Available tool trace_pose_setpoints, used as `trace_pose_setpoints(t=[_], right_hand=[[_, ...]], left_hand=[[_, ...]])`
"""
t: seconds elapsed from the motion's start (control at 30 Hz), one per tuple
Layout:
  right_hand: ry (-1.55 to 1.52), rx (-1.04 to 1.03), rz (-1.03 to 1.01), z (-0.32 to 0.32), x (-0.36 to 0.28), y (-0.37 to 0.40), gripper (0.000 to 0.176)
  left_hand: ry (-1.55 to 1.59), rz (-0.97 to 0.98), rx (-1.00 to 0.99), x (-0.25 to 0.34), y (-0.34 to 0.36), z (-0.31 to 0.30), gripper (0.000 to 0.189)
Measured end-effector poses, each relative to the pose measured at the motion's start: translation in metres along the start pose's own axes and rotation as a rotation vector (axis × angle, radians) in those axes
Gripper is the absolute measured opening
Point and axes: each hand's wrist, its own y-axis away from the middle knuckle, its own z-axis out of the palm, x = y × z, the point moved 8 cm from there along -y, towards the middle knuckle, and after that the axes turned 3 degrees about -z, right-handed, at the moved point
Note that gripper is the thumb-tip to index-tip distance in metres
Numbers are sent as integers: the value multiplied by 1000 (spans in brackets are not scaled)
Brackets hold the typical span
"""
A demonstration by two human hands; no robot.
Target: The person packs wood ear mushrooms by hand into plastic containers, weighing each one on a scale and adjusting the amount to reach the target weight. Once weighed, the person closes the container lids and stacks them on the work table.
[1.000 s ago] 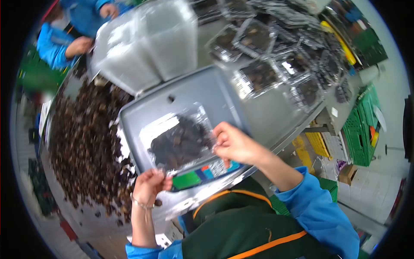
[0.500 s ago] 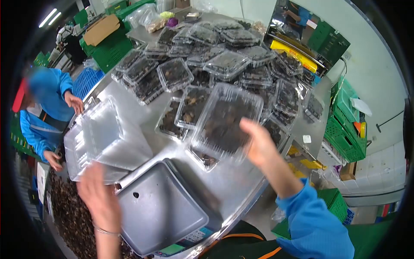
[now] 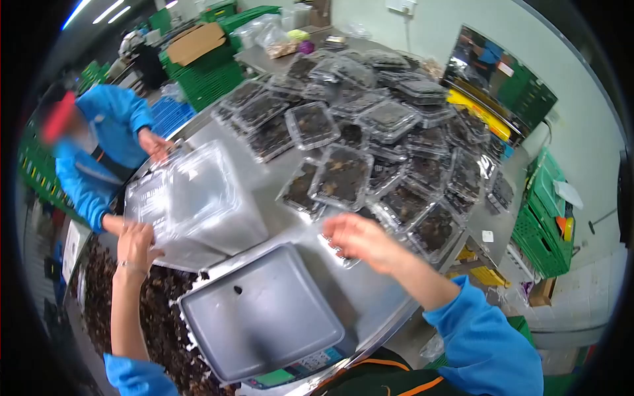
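A stack of clear plastic clamshell containers (image 3: 218,198) lies on its side on the metal table, the foremost one unfolded. My left hand (image 3: 137,245), fingers curled, grips that container's near edge, close beside a co-worker's hand. My right hand (image 3: 360,241) is empty, its fingers stretched out and apart, slightly blurred. It hovers over a filled pack partly hidden beneath it, just in front of a filled clear pack (image 3: 341,177) with dark brown contents like mushrooms. Between my arms stands a weighing scale (image 3: 264,313) with a grey pan, a small dark bit on it.
Many filled packs (image 3: 389,119) are heaped at the back and right of the table. Loose dark brown pieces (image 3: 158,323) cover the left side. A co-worker in blue sleeves (image 3: 115,109) stands across at left. Green crates (image 3: 545,224) stand at the right.
My right hand has let go of a filled pack, which now lies among the others at right, and drawn back leftward. My left hand has reached the container stack and closed on its edge.
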Motion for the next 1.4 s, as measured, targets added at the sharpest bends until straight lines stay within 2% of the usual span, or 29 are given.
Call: trace_pose_setpoints(t=[0.03, 0.1, 0.13, 0.17, 0.23, 0.27, 0.3, 0.33, 0.37, 0.43, 0.5, 0.57, 0.6, 0.63, 0.7, 0.77, 0.8, 0.83, 0.87, 0.93, 1.0, 1.03, 1.07, 1.1, 1.17, 1.2, 1.27, 1.37, 1.4], right_hand=[[89, -117, 42, 36, 15, 10, 35], [179, -336, 65, 106, 41, 32, 39], [97, -401, 81, 138, 47, 47, 42], [-36, -370, -34, 168, 44, 60, 49], [-215, -92, -342, 199, 47, 72, 56], [-165, -37, -331, 199, 71, 73, 60], [-108, 18, -331, 191, 92, 71, 63], [-36, 100, -253, 195, 99, 72, 59], [49, 188, -194, 191, 101, 74, 55], [132, 130, -8, 174, 137, 68, 50], [220, 99, 110, 174, 151, 59, 49], [337, 70, 228, 180, 163, 52, 48], [367, 61, 234, 186, 162, 48, 47], [396, 54, 238, 189, 161, 45, 46], [668, 28, 197, 174, 153, 39, 47], [1148, 153, -29, 169, 121, 43, 52], [1265, 135, -114, 175, 108, 40, 53], [1379, 110, -202, 201, 95, 39, 55], [1348, 7, -283, 242, 87, 36, 54], [1300, -326, -225, 356, 102, 32, 49], [1198, -639, -124, 452, 150, 27, 49], [1251, -822, -178, 486, 179, 16, 51], [1333, -975, -328, 511, 210, 1, 55], [1448, -958, -301, 522, 243, -21, 59], [1633, -884, -438, 529, 298, -72, 61], [1719, -879, -456, 527, 321, -91, 62], [1786, -823, -224, 511, 360, -104, 75], [1850, -662, 285, 501, 385, -49, 81], [1632, -641, 525, 486, 405, -30, 78]], left_hand=[[-28, 7, 93, 5, 3, -12, 30], [177, -217, 258, 11, 21, -43, 31], [354, -185, 466, 30, 43, -65, 29], [387, -197, 474, 63, 65, -78, 18], [252, -18, 390, 146, 124, -79, 12], [451, -95, 78, 173, 152, -51, 17], [516, -93, 45, 202, 182, -32, 24], [644, -138, 132, 207, 200, -30, 28], [768, -168, 238, 202, 218, -28, 32], [934, -327, 439, 170, 273, -15, 45], [799, -531, 495, 132, 344, 19, 47], [639, -878, 346, 97, 421, 60, 47], [493, -1043, 268, 88, 464, 85, 55], [372, -1132, 65, 81, 499, 106, 75], [290, -1324, -112, 74, 564, 142, 101], [332, -1369, -140, 68, 593, 161, 109], [352, -1402, -156, 65, 603, 170, 118], [376, -1418, -163, 61, 607, 177, 118], [442, -1428, -116, 56, 604, 181, 118], [500, -1445, -70, 45, 594, 181, 121], [573, -1446, -21, 42, 590, 184, 121], [628, -1445, 28, 42, 588, 183, 120], [651, -1448, 61, 41, 583, 180, 120], [670, -1455, 67, 39, 579, 180, 120], [695, -1477, 2, 33, 572, 184, 118], [690, -1463, 43, 28, 567, 183, 116], [767, -1463, 74, 18, 561, 189, 112], [894, -1444, 190, 0, 543, 197, 109], [1036, -1422, 353, -6, 537, 203, 107]])
